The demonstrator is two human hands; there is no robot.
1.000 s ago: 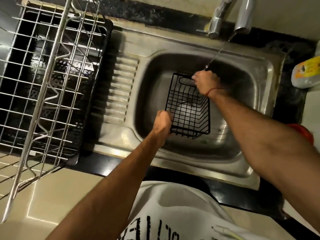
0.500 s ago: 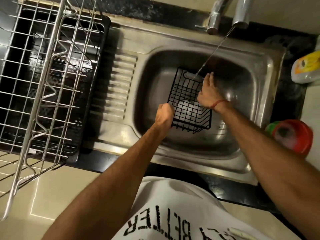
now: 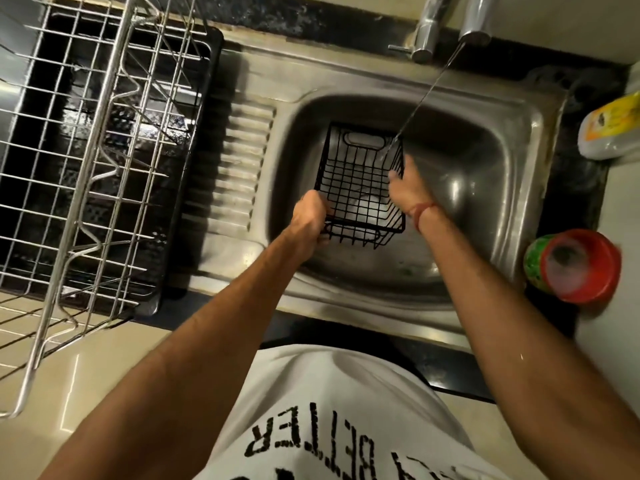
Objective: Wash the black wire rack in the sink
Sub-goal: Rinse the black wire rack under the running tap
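A black wire rack, shaped like a small basket, is held over the steel sink basin. My left hand grips its near left corner. My right hand lies against its right side wall, fingers pointing up along the wires. A thin stream of water runs from the tap onto the rack's far right corner. Something pale shows through the rack's mesh, low in the basin.
A large steel dish rack on a black tray fills the left counter. A yellow and white bottle lies at the right edge, and a red and green tub stands near the sink's right rim. The tap lever is at the back.
My right hand has slid from the rack's far handle edge down along its right side. The rack has tilted so its opening faces more toward me. My left hand keeps its grip.
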